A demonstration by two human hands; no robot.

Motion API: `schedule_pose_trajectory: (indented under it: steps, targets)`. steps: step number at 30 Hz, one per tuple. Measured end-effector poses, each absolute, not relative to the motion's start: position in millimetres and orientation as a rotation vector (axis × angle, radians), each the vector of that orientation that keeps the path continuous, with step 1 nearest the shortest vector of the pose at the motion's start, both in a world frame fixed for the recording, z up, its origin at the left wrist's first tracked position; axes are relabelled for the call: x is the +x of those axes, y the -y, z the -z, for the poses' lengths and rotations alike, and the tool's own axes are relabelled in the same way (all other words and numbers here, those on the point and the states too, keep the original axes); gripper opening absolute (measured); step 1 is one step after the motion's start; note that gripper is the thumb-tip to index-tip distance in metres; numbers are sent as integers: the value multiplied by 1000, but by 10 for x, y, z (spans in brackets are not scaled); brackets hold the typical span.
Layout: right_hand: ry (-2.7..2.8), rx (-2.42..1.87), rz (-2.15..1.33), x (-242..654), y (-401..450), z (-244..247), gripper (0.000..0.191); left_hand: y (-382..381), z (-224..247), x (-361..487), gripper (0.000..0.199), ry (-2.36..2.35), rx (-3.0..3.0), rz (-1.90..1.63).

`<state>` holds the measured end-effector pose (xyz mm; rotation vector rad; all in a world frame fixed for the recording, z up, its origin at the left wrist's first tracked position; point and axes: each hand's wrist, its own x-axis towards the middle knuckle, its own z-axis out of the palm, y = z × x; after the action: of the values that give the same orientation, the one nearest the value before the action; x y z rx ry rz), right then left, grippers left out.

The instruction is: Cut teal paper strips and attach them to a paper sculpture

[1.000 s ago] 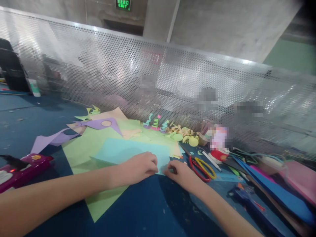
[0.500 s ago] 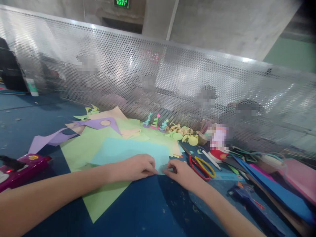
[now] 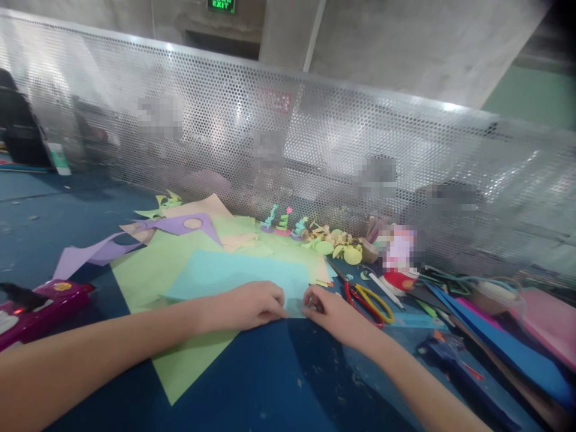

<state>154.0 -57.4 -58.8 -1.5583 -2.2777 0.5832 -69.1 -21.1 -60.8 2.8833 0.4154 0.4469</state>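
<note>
A light blue sheet of paper [image 3: 238, 271] lies over a larger light green sheet [image 3: 173, 375]. My left hand [image 3: 256, 305] rests across the blue sheet, thumb and fingers pinched together at its near edge. At the right end of that same edge, my right hand [image 3: 330, 311] has its fingers curled in a pinch on the paper near the corner. A short stretch of the blue edge shows between the two hands. Just beyond my right hand lie scissors with red and yellow handles [image 3: 369, 305].
Paper scraps, including a purple offcut [image 3: 180, 225], and small paper spirals [image 3: 283, 223] lie behind the sheets. A magenta power strip [image 3: 54, 303] sits left. On the right are a blue glue gun [image 3: 459, 360], a ruler [image 3: 416, 321] and coloured sheets [image 3: 508, 342]. A perforated metal screen [image 3: 310, 156] stands behind.
My right hand has slid slightly right along the near edge of the blue paper, widening the gap between the hands. The left hand stays nearly still.
</note>
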Motion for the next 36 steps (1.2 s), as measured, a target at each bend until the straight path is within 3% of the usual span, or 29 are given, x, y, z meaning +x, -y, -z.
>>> schedule_pose_trajectory:
  steps: [6, 11, 25, 32, 36]
  targets:
    - [2183, -1584, -632, 1600, 538, 536, 6, 200, 628, -700, 24, -371, 2858, -490]
    - [2090, -1597, -765, 1637, 497, 506, 16, 201, 633, -704, 24, -365, 2877, -489]
    - [2145, -1602, -631, 1628, 515, 503, 13, 230, 627, -698, 25, -372, 3016, -462]
    - [2089, -1597, -770, 1632, 536, 402, 17, 251, 609, -693, 26, -330, 3097, -456]
    - [1950, -1565, -568, 1682, 492, 372, 17, 249, 627, -693, 23, -311, 3086, -516]
